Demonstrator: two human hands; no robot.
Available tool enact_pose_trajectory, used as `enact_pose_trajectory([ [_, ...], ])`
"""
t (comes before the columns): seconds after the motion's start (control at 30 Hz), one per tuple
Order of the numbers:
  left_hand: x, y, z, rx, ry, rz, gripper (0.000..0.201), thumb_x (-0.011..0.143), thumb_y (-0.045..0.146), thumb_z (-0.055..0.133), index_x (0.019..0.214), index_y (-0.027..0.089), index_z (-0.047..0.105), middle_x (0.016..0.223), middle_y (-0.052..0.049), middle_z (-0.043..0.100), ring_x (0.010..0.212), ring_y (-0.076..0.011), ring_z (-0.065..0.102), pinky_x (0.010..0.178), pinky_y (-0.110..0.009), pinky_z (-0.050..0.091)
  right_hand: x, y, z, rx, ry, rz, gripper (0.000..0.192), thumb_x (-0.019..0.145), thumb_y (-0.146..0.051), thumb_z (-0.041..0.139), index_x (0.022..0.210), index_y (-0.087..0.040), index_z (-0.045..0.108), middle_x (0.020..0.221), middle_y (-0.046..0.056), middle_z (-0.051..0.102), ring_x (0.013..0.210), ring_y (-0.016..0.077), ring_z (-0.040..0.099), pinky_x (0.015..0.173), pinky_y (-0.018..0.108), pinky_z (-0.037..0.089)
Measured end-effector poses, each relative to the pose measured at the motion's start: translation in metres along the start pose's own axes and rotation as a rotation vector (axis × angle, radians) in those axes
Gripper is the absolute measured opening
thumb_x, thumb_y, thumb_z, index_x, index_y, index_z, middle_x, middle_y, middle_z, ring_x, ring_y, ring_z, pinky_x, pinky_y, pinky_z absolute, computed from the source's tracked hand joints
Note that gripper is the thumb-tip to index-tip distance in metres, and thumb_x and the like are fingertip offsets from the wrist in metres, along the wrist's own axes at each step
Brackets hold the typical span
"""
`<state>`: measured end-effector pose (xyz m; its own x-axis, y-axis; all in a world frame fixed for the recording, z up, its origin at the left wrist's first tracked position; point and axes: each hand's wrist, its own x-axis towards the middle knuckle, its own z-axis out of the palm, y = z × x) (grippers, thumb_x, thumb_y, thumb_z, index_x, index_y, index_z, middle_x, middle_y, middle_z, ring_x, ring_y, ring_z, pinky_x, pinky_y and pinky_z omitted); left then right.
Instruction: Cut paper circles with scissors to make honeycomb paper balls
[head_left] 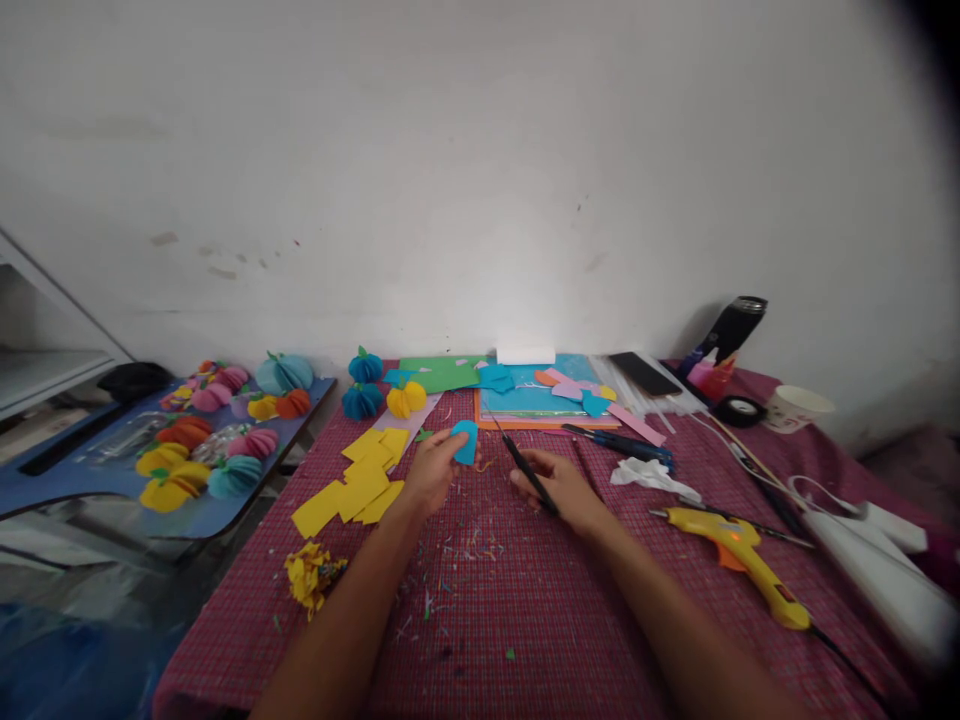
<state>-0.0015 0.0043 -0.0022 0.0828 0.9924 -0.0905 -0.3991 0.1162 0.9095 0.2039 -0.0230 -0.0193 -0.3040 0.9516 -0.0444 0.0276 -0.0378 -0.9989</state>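
Note:
My left hand point(431, 470) pinches a small blue paper piece point(466, 441) above the red checked tablecloth point(525, 610). My right hand point(556, 487) grips black scissors point(523, 462), their blades pointing up and left toward the blue piece, a short gap apart from it. Yellow paper squares point(358, 487) lie just left of my left hand. Paper scraps are scattered on the cloth below both hands.
A yellow glue gun point(742, 555) lies at right, beside white crumpled paper point(651, 474). Coloured paper sheets point(529, 398) and paper balls point(382, 392) sit at the back. A blue side table point(90, 470) at left holds several paper balls. A white cup point(796, 407) stands far right.

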Motion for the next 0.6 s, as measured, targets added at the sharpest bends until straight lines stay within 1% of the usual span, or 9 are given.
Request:
enact_pose_trajectory([
  [0.1,0.002,-0.005,-0.003,0.023,0.016,0.016,0.03,0.068,0.038,0.078,0.079,0.013,0.066,0.076,-0.005,0.067,0.067,-0.0146,0.061,0.063,-0.027,0.047,-0.001,-0.002,-0.002,0.021,-0.021,-0.021,0.037,0.078,-0.045,0.071,0.1,-0.018,0.06,0.066,-0.004,0.055,0.048,0.0086,0.046,0.047,0.022,0.035],
  [0.2,0.005,-0.009,-0.005,0.037,0.036,0.078,0.029,0.068,0.039,0.079,0.076,0.014,0.066,0.073,-0.001,0.064,0.063,-0.0106,0.056,0.06,-0.024,0.044,-0.004,-0.006,0.002,0.043,-0.059,-0.036,0.037,0.078,-0.045,0.071,0.1,-0.017,0.059,0.067,-0.004,0.055,0.049,0.0086,0.047,0.047,0.022,0.036],
  [0.27,0.006,-0.01,-0.006,0.037,0.043,0.117,0.03,0.069,0.039,0.079,0.076,0.014,0.065,0.071,0.0,0.061,0.061,-0.0089,0.053,0.058,-0.022,0.043,-0.006,-0.009,0.005,0.052,-0.082,-0.029,0.036,0.078,-0.045,0.071,0.096,-0.017,0.058,0.067,-0.003,0.056,0.05,0.0086,0.047,0.049,0.023,0.036],
  [0.43,0.008,-0.01,-0.007,-0.038,0.062,0.112,0.034,0.066,0.038,0.081,0.081,0.015,0.061,0.07,0.001,0.059,0.059,-0.0096,0.054,0.055,-0.023,0.043,-0.009,-0.013,0.01,0.091,-0.133,0.004,0.039,0.075,-0.048,0.072,0.091,-0.016,0.056,0.07,-0.002,0.058,0.054,0.0097,0.05,0.052,0.023,0.037],
  [0.6,0.006,-0.006,-0.005,-0.081,0.13,0.112,0.037,0.064,0.033,0.082,0.083,0.016,0.055,0.075,0.001,0.062,0.062,-0.0108,0.058,0.059,-0.025,0.048,-0.008,-0.011,0.01,0.104,-0.145,0.002,0.038,0.076,-0.048,0.071,0.09,-0.017,0.055,0.069,-0.001,0.058,0.053,0.0097,0.05,0.051,0.023,0.037],
])
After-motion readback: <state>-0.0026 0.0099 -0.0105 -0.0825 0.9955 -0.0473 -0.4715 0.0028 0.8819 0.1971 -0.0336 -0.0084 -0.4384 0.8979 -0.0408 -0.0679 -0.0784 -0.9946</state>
